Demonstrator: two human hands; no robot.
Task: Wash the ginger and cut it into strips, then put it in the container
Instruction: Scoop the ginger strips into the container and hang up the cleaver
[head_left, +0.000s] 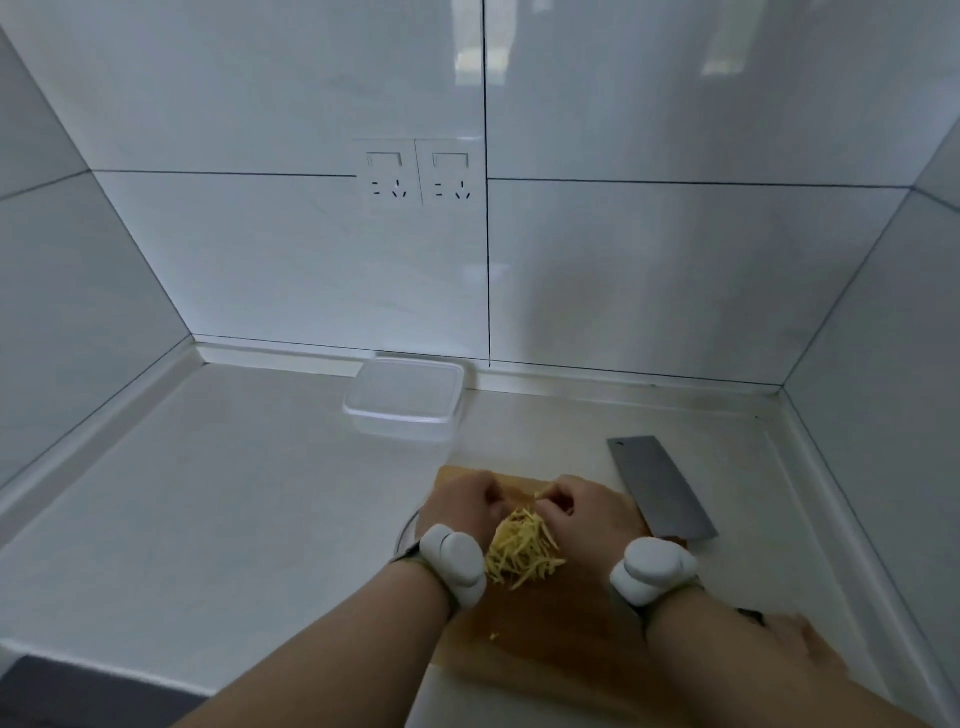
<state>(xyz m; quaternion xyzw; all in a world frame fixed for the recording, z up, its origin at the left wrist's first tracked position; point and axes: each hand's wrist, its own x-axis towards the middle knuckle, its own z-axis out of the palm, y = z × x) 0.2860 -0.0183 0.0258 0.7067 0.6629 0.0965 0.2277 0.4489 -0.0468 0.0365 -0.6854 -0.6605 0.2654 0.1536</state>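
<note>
A heap of thin yellow ginger strips (522, 548) lies on a wooden cutting board (561, 618). My left hand (465, 506) and my right hand (587, 512) cup the far side of the heap from both sides, fingers curled onto the strips. A clear plastic container (405, 397) stands empty on the counter behind the board, near the wall. A cleaver (657, 488) lies flat at the board's right edge, blade toward the wall, with no hand on it. One loose strip (494, 635) lies nearer me on the board.
The white counter (234, 493) runs left of the board, closed in by tiled walls on three sides. Two wall sockets (418, 176) sit above the container. Each wrist carries a white device. A dark edge shows at the bottom left.
</note>
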